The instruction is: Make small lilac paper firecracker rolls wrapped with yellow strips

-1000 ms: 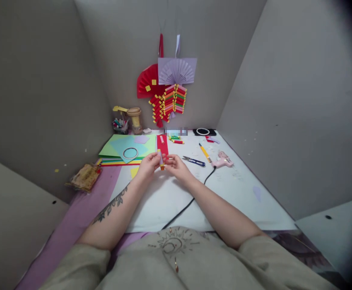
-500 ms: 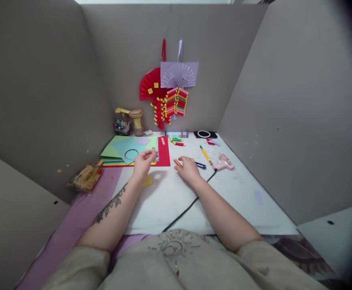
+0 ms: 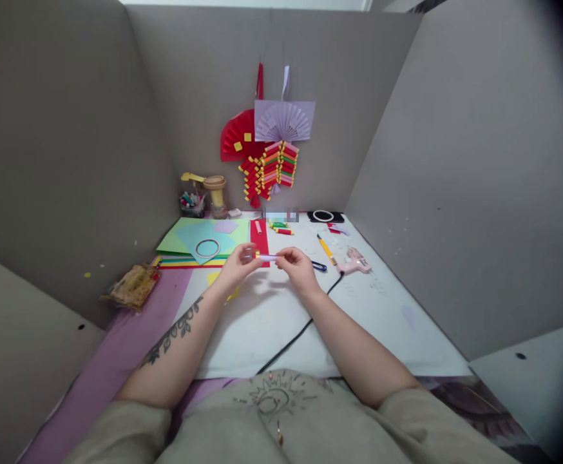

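**Lilac roll (image 3: 268, 258) held level over a white worktop (image 3: 272, 328)**

We see the person's right hand (image 3: 299, 265) closed in a pinch, thumb and fingers set on the right end of the roll. Opposite, the left hand (image 3: 237, 265) stands with thumb and fingertips somewhat parted at the other end; we cannot tell whether they grip it or only hover beside it.

The roll, slim and pale, with a yellow band (image 3: 257, 255) at its left end, lies nearly horizontal in the air between the hands, in front of a strip of red paper (image 3: 261, 243). We cannot make out its right tip, hidden by the fingers. Below, soft shadows fall on the worktop.

Just beside the right hand we find the blue handle (image 3: 319, 266) of a tool, with a yellow-handled cutter (image 3: 326, 247) and a pink glue gun (image 3: 353, 265) farther right. Beyond the hands, a pink roll (image 3: 258, 227) rests on the red strip, near a red roll with yellow ends (image 3: 284, 232).
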The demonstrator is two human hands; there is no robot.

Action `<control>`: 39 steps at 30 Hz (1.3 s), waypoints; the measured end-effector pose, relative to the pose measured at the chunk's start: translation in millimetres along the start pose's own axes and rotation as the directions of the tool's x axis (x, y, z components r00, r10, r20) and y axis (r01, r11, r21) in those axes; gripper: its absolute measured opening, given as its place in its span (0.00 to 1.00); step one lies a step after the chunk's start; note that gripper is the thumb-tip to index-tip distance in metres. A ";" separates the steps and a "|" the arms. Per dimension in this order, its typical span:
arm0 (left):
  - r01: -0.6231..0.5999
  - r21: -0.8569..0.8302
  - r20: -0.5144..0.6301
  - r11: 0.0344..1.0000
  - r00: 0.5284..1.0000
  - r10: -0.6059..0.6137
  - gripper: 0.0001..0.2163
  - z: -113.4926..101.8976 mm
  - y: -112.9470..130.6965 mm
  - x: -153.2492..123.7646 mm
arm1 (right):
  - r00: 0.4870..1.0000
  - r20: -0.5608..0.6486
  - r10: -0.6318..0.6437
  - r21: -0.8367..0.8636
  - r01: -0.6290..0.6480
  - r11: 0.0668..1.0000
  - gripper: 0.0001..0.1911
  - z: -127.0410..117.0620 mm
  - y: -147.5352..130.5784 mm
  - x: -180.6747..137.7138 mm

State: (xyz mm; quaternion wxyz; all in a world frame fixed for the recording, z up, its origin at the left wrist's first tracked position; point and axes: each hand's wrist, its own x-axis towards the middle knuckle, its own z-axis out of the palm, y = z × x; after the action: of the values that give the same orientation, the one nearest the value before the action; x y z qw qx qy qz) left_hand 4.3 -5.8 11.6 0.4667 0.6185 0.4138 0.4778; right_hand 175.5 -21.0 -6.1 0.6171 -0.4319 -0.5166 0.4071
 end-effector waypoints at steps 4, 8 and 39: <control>0.147 -0.174 0.131 0.974 0.983 -0.126 0.17 2.6 -2.9 -1.9 | 0.999 0.017 -0.031 0.013 0.030 0.999 0.08 1.8 -1.4 -2.3; 0.064 -0.122 0.071 0.990 0.996 -0.056 0.14 5.0 -8.7 -1.7 | 0.999 0.048 0.020 0.075 -0.023 0.997 0.09 3.6 2.5 -2.2; 0.169 -0.149 0.049 0.974 0.985 -0.163 0.08 15.6 -30.7 3.1 | 0.992 0.074 0.105 0.025 -0.107 0.994 0.05 8.5 12.7 -2.8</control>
State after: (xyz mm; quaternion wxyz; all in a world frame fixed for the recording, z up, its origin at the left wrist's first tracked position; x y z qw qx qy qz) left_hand 18.1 1.2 -19.3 0.5584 0.5531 0.4177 0.4559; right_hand 165.9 -18.9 -18.2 0.5818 -0.4344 -0.5091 0.4621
